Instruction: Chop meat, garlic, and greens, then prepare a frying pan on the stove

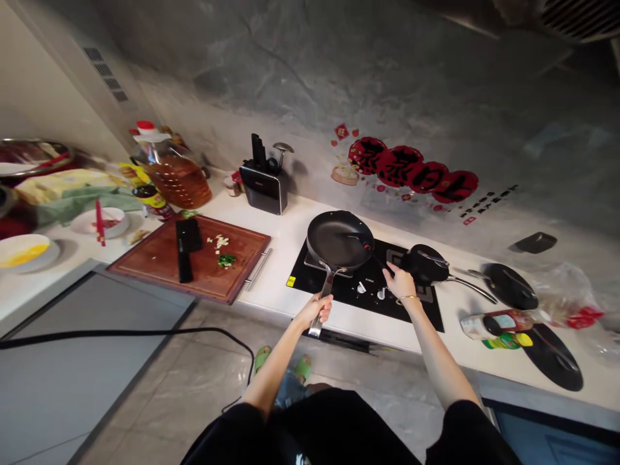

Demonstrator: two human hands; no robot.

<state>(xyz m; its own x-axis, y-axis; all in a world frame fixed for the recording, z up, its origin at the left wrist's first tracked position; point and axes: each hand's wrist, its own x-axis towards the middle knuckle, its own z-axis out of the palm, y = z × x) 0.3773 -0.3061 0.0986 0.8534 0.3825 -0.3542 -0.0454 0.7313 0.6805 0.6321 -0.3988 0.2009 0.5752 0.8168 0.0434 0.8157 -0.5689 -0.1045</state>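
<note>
My left hand (316,311) is wrapped round the metal handle of a black frying pan (339,240), which sits over the left burner of the black gas stove (320,278). In my right hand (401,283) is the dark handle of a black spatula (362,241) with a small red mark. The spatula's head reaches into the right side of the pan, and its exact shape blends with the dark surface. I make out no food in the pan. Close to my right hand, a smaller black pan (425,265) stands on the right burner.
On the left, a wooden cutting board (159,258) holds a black cleaver (186,248), chopped garlic and greens. Beyond are an oil jug (177,177), a knife block (264,187) and a bowl of beaten egg (26,255). Pan lids (555,358) and seasoning bottles (506,323) lie right.
</note>
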